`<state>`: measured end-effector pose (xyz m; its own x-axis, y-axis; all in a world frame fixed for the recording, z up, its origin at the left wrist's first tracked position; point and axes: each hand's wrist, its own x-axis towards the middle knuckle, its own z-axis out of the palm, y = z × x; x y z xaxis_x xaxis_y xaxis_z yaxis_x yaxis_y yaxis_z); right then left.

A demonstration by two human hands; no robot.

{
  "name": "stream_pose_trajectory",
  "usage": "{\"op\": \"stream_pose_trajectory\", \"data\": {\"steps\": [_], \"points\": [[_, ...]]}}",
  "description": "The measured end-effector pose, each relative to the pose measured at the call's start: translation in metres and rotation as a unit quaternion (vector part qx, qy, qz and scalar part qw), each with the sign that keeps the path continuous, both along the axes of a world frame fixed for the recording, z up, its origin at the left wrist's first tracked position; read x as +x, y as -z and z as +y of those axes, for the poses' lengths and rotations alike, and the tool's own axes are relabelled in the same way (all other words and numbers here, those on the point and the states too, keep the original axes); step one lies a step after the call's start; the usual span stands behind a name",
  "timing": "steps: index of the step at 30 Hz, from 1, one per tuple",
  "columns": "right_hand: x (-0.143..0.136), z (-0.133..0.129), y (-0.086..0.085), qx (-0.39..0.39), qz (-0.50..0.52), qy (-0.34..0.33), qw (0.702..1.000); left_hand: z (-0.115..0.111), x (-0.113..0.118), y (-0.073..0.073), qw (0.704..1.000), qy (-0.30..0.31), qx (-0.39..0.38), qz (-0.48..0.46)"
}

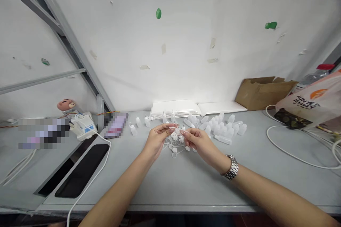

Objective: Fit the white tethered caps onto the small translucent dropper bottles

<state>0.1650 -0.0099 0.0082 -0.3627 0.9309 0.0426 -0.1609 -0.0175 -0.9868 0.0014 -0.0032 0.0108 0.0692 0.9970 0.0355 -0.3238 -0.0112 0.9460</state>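
My left hand (157, 138) is closed in a pinch, thumb against forefinger, on a small white plastic cap (173, 129). Facing it, my right hand (198, 141) also pinches, and its fingertips nearly meet the left ones at a small whitish translucent piece; the fingers partly hide it, so I cannot tell its kind. Just beneath both hands lies a loose pile of white ring-tethered caps (174, 150). To the right are several small translucent squeeze bottles (225, 129), mostly without caps. Several capped bottles (133, 130) stand upright at the left and back.
White flat sheets (176, 107) are stacked against the wall, beside a cardboard box (263, 94). A plastic bag (314, 95) and white cable (274, 152) occupy the right. At left are a black phone (82, 170), a power strip (82, 126) and another cable crossing the table edge.
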Motion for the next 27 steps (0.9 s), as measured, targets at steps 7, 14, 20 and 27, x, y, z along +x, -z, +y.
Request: {"op": "stream_pose_trajectory", "data": {"steps": [7, 14, 20, 27], "points": [[0.0007, 0.0014, -0.0012, -0.18, 0.123, -0.138, 0.966, -0.0007, 0.0008, -0.0003, 1.0, -0.006, 0.008, -0.029], [-0.0043, 0.0014, 0.0035, -0.107, 0.062, -0.059, 0.991, 0.0001, 0.0059, 0.0043, 0.998, -0.049, -0.025, -0.02], [-0.0036, 0.0034, 0.0047, -0.042, 0.017, -0.017, 0.999, -0.0005, 0.006, 0.0045, 0.998, -0.036, -0.042, -0.022], [-0.0033, 0.0008, 0.0026, -0.023, 0.03, 0.003, 0.999, -0.0006, 0.0055, 0.0056, 0.999, -0.02, -0.022, -0.022]]}}
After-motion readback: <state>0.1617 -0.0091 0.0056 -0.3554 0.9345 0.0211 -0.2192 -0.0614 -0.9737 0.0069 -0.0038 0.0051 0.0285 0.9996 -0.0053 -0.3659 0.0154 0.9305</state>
